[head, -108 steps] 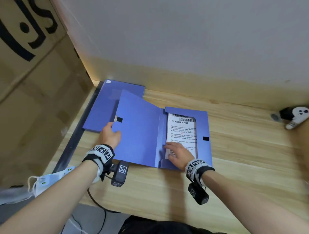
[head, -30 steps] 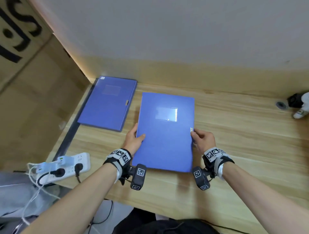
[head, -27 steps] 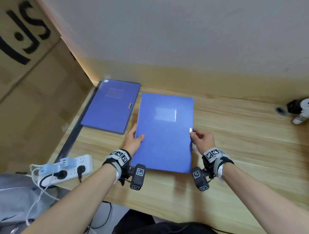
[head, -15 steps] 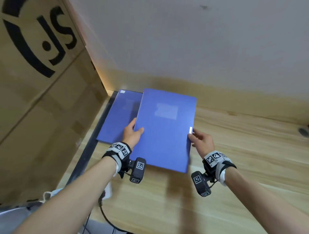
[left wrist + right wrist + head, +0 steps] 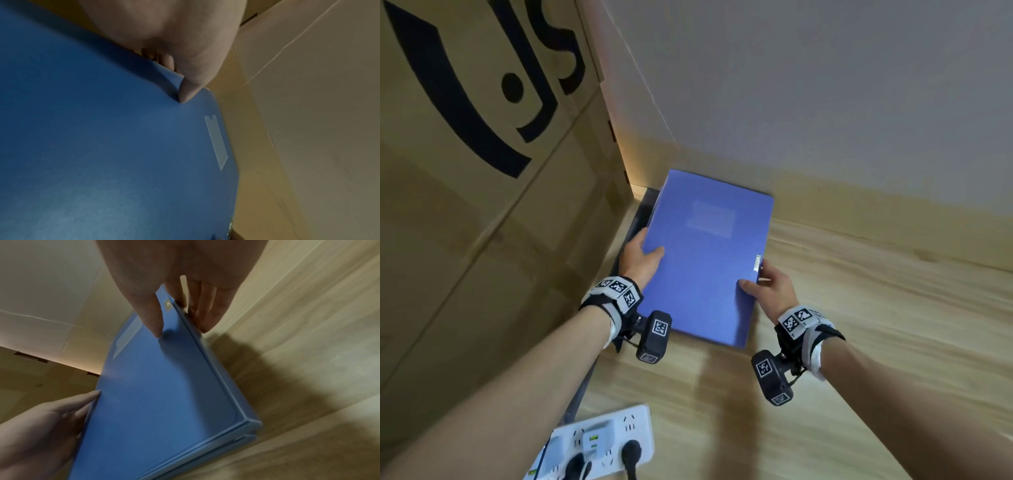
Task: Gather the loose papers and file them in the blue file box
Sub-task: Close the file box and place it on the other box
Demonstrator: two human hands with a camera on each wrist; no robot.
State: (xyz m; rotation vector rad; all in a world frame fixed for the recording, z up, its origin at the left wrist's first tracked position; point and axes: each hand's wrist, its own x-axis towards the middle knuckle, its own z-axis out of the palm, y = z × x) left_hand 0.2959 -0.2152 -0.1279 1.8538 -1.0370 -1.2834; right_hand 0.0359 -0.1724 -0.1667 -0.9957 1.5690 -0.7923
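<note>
Blue file box [image 5: 705,260] is closed, held up over the worktop [image 5: 876,308] near the left wall; left hand [image 5: 640,260] & right hand [image 5: 770,291] each grip a side, thumb on top; papers not seen, prob. inside; next: set it down flat.

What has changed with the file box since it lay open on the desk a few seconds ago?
The blue file box is now shut, papers hidden inside. Both hands took it by its long edges, the left hand and the right hand, lifted it and carried it left and back, over the spot where the second box lay. The grip is unchanged over the last second.
</note>
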